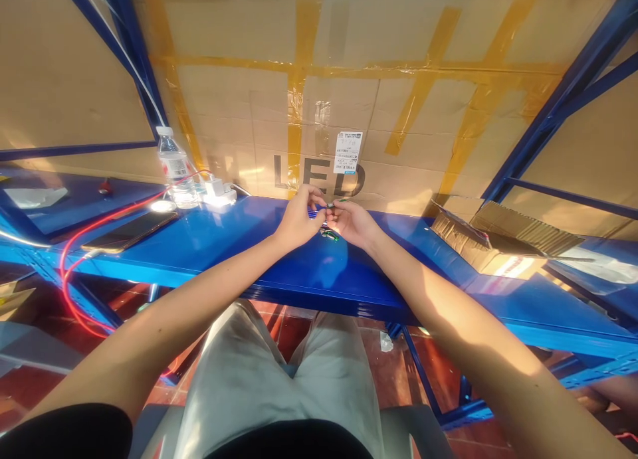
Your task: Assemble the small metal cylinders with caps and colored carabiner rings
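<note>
Both hands are meeting over the middle of the blue metal shelf (224, 240), toward its back edge. The left hand (298, 221) is pinching one end of a small part (329, 206) between thumb and forefinger, with its other fingers curling loosely. The right hand (355, 224) is closing its fingertips on the other end from the opposite side, almost touching the left ones. The part is sitting between the two sets of fingertips, just above the shelf surface. It is too small to identify, though a bit of green is showing. Another small green piece (329, 236) is lying on the shelf directly beneath the hands.

Toward the shelf's back left corner a water bottle (174, 167) is standing beside a white charger (219, 192). A phone (130, 231) is lying near the left front edge, with a red cable (90, 230) running from it. An open cardboard box (498, 243) is resting at the right end.
</note>
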Motion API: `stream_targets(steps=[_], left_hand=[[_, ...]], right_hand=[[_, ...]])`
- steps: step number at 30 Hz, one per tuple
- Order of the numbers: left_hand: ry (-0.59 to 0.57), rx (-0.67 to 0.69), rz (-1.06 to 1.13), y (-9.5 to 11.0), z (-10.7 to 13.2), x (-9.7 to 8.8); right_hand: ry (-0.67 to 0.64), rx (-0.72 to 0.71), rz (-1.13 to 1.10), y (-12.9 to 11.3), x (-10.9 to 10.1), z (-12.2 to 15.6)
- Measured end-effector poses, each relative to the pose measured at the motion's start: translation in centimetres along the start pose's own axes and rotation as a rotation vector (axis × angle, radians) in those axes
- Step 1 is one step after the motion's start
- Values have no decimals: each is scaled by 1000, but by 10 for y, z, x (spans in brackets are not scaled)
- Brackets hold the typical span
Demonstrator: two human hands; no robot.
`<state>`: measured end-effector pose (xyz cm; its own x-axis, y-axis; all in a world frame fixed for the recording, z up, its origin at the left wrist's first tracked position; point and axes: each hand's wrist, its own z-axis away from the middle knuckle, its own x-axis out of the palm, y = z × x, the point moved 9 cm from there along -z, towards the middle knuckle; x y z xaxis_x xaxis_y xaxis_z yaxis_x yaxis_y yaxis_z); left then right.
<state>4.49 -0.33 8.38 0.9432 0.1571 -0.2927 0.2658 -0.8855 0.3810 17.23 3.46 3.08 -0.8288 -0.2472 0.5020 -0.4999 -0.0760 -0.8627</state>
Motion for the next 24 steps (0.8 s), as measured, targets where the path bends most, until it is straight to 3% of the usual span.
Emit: stream_targets(steps=[5, 12, 24], left_hand=[[-58, -121, 54, -16, 2, 6], [58, -59, 33, -6, 1, -3], [34, -27, 91, 0, 1, 0]], right_hand=[[7, 21, 44, 5, 2, 1], [21, 35, -96, 4, -3, -4], [12, 1, -177, -2, -3, -3]])
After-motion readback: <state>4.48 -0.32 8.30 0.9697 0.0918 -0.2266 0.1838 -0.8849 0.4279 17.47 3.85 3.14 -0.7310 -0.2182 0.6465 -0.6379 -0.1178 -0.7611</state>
